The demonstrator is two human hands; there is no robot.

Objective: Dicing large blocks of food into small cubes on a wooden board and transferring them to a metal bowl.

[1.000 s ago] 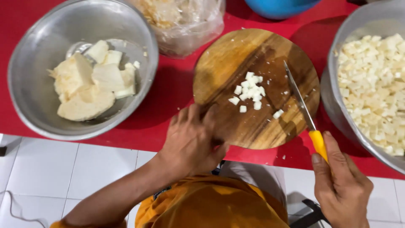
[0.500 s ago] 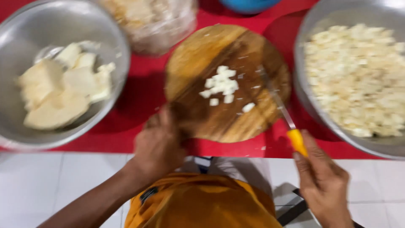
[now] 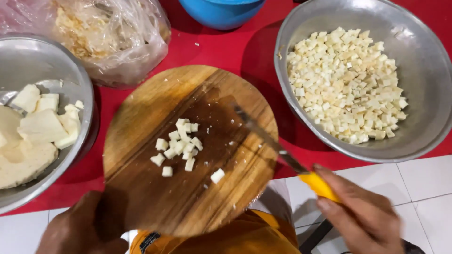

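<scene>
My left hand (image 3: 87, 228) grips the near left edge of a round wooden cutting board (image 3: 188, 150), which juts over the counter edge toward me. A small heap of pale diced cubes (image 3: 181, 146) lies on the board's middle. My right hand (image 3: 360, 216) is closed on the yellow handle of a knife (image 3: 282, 153); its blade lies across the board's right side, tip near the cubes. To the right stands a large metal bowl (image 3: 423, 127) full of the same diced cubes (image 3: 346, 84).
A second metal bowl (image 3: 82, 89) at left holds big pale chunks (image 3: 37, 134). A clear plastic bag (image 3: 106, 37) with scraps lies at the back, beside a blue bowl (image 3: 221, 11). The bowls sit on a red cloth (image 3: 235, 51) over white tiles (image 3: 414, 183).
The view has closed in on the board. The board now hangs further off the counter edge toward me, still held in my left hand. The knife stays in my right hand over the board's right side.
</scene>
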